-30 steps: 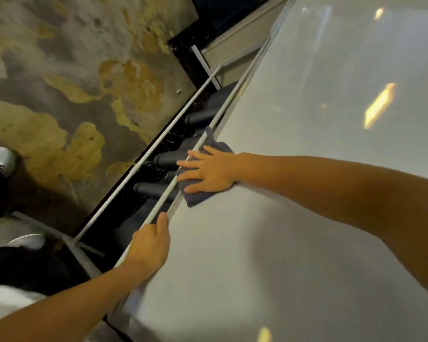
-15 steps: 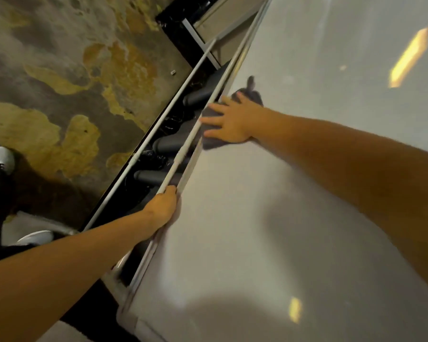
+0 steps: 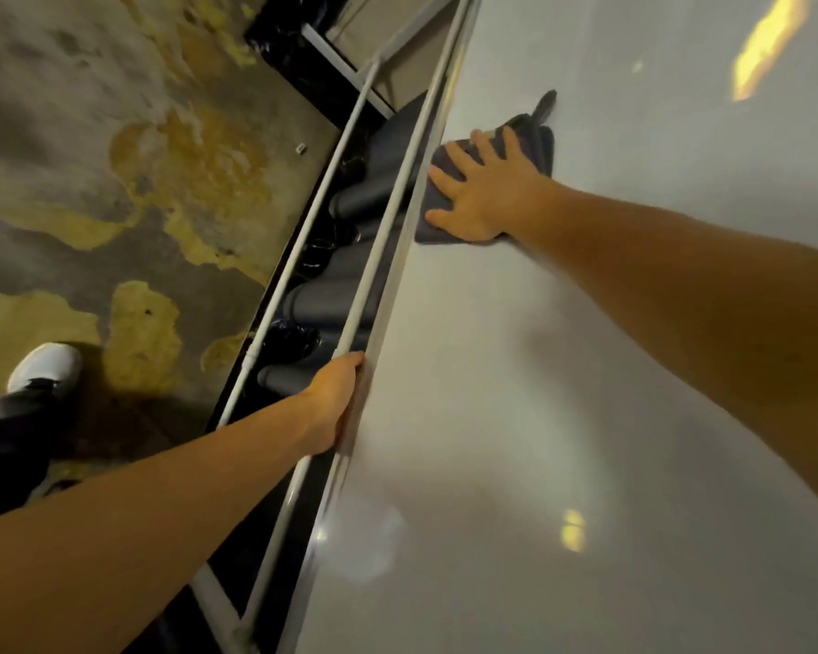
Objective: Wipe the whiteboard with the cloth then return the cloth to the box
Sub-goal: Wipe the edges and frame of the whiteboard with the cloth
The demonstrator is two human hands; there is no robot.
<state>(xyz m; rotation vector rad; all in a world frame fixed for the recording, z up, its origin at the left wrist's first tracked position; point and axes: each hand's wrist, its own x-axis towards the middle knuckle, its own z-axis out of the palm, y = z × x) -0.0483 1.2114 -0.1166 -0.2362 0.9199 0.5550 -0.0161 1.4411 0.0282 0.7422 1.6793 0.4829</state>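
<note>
Near whiteboard (image 3: 563, 370) edge — right hand (image 3: 480, 195) flat on cloth (image 3: 534, 139); left hand (image 3: 336, 398) on rim

cloth (image 3: 433, 224): mostly hidden under right hand (image 3: 480, 200) | left hand (image 3: 336, 398) fingers: hidden behind whiteboard (image 3: 539, 417) edge | shoe (image 3: 43, 365): blurred

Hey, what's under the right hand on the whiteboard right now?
A dark grey cloth lies flat under the right hand, pressed against the whiteboard near its edge. Its corners stick out around the fingers; the board surface beneath the cloth is covered.
</note>
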